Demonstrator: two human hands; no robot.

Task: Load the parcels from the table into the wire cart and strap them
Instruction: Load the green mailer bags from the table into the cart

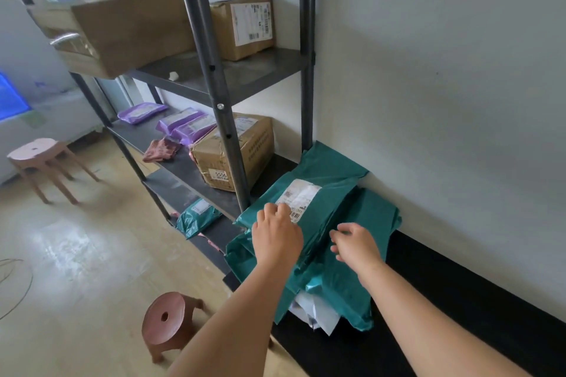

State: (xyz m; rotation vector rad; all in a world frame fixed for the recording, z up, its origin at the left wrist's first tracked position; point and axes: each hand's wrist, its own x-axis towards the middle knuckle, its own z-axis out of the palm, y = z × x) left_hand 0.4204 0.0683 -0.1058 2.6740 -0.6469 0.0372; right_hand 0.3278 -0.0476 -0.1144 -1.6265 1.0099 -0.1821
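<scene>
Fingers [269, 212] of the left hand [277, 234] curl down onto the top parcel [324, 202] beside its label [298, 194]; whether they pinch the film cannot be told. Fingers [340, 228] of the right hand [356, 243] hang loosely curled, holding nothing, just over the same parcel, at 3 o'clock of the left. The teal stack [337, 285] lies on the black worktop [444, 285], against the wall. Expect light, soft, slippery bags: grip opposite edges and support from underneath. The shelf unit [214, 70] stands at 10 o'clock.
</scene>
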